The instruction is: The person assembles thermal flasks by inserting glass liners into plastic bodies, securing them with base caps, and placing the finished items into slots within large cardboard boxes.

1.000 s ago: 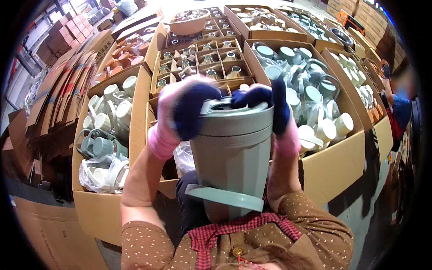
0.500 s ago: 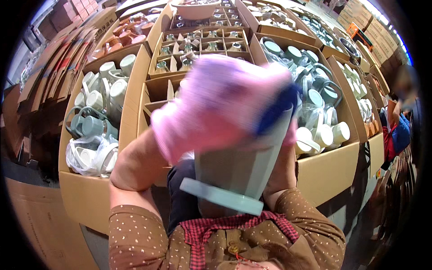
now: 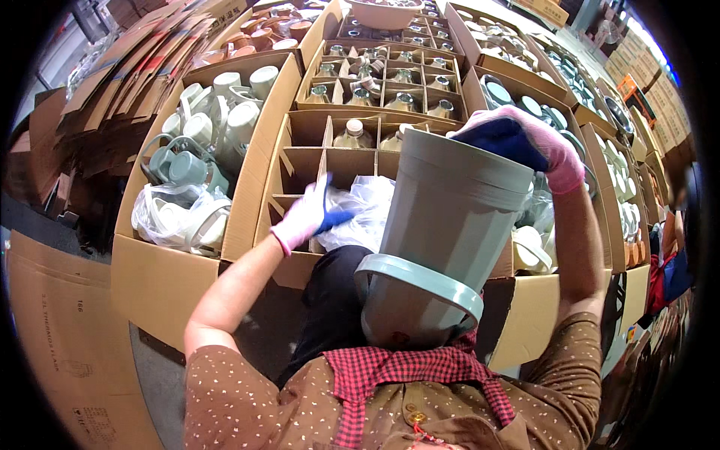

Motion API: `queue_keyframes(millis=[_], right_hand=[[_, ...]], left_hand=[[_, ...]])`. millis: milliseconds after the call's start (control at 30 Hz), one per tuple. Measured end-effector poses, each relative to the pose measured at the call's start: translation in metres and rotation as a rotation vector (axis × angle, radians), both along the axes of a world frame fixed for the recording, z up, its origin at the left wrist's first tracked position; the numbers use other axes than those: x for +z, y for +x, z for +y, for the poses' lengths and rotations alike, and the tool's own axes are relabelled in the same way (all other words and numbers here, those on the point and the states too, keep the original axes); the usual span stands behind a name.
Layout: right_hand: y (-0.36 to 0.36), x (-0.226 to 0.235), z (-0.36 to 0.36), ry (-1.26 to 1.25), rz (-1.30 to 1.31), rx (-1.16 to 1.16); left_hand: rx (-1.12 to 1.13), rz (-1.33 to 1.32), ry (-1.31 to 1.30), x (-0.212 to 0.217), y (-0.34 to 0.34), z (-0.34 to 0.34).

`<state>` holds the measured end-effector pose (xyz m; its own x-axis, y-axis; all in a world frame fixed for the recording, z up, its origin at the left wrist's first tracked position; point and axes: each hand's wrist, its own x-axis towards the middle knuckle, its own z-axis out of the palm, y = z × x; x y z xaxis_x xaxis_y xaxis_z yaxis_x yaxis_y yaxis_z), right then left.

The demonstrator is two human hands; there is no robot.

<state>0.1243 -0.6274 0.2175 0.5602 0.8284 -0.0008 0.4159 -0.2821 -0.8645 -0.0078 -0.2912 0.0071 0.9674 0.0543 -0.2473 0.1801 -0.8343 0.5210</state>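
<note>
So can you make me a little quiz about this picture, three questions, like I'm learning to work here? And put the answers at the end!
1. True or false: the right hand is at the upper rim of the big grey-green container.

2. Pick one. The handle around the container's lower part is:
A) bright red
B) pale blue-green
C) black

3. What crumpled thing is nearest the left hand?

Key:
1. True.
2. B.
3. The clear plastic in the divided cardboard box.
</note>
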Motion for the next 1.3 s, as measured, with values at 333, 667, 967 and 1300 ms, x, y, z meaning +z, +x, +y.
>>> queue_keyframes(millis=[333,667,967,1300], right_hand=[[-0.014,0.012,0.030,-0.071,-0.240,0.022],[0.002,-0.001,0.062,-0.260,-0.271,0.066],[0.058,-0.036,0.043,0.462,-0.469,-0.426],[0.012,-0.108,-0.038,0.571,-0.429,-0.596]], left_hand=[[-0.020,-0.948,-0.306,0.045,0.076,0.086],[0.694,-0.241,-1.614,-0.028,0.076,0.035],[-0.334,-0.412,-1.424,0.074,0.153,-0.040],[0.017,-0.718,-0.992,0.143,0.041,-0.063]])
